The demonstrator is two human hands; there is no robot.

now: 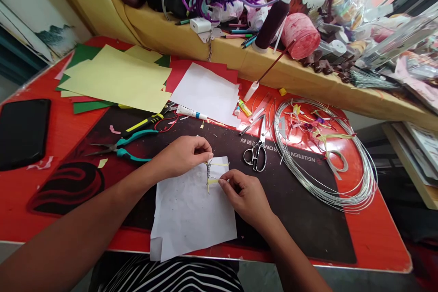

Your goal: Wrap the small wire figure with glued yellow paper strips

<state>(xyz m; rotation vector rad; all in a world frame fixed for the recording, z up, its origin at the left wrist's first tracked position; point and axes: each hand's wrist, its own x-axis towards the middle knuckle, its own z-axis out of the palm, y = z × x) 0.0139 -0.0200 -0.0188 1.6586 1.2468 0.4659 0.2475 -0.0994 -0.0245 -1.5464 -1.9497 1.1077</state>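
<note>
A small wire figure (208, 171), coiled in silvery wire with thin yellow strips sticking out, hangs over a creased white sheet (195, 219). My left hand (185, 155) pinches its top end between thumb and fingertips. On the right, my right hand (244, 194) has its thumb and forefinger closed on the yellow strip (212, 181) at the lower end. Teal-handled pliers (121, 149) lie open to the left of my left hand. Silver scissors (257, 148) rest on the dark mat beyond my right hand.
A large wire coil (364, 182) spans the right side, with yellow tape (337, 160) inside. Coloured paper (119, 77), white paper (205, 93), a glue tube (191, 112) and a cutter (143, 123) lie behind. A black phone (23, 132) is far left.
</note>
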